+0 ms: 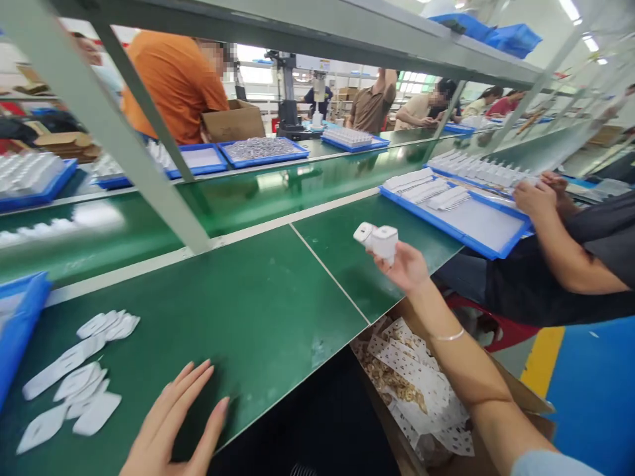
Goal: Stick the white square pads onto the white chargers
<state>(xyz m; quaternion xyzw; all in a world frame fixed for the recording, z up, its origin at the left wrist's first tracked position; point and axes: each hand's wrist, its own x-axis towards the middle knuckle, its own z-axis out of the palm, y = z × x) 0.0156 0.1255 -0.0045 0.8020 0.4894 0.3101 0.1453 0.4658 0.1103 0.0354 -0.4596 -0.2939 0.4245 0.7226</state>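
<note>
Two small white blocks, which look like charger housings [385, 242], are gripped in the fingers of my right hand [407, 266], held out above the right part of the green bench [258, 304]. One block has a dark slot in its end face. My left hand [173, 423] is at the bench's near edge with fingers spread and nothing in it. To its left lie several flat white pieces [69, 363] in a loose cluster; the hand does not touch them.
A blue tray [461, 228] of white parts is at the right, beside a co-worker's hands [538, 195]. Another blue tray [24, 324] stands at far left. Below the bench edge is a cardboard box [533, 396] of scrap sheets. A slanted post [163, 192] rises from the bench.
</note>
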